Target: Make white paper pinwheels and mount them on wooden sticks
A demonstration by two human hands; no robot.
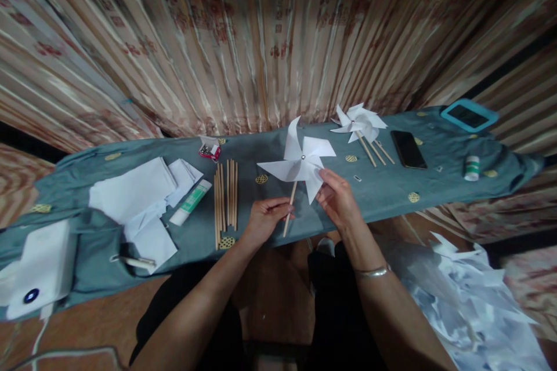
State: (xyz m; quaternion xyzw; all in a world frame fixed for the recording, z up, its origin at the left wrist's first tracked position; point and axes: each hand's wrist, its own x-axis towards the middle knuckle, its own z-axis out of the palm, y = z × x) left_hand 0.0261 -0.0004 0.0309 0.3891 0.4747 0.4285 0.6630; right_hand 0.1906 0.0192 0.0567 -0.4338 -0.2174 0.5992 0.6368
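A white paper pinwheel (303,161) with a small silver pin at its centre is held up over the middle of the table. Its wooden stick (289,214) passes between the thumb and fingers of my left hand (266,217), which is closed on it. My right hand (339,198) has its fingertips on the lower right blade, thumb and fingers closed about the paper edge. Left of my left hand lie two groups of bare wooden sticks (226,197). Behind them is a small red-edged box of pins (209,149).
Finished pinwheels (359,123) lie at the back right, near a black phone (408,149), a blue-framed device (469,115) and a glue stick (471,168). White paper (134,188), a glue tube (190,203) and a white device (43,266) are left. A bag of pinwheels (470,301) stands lower right.
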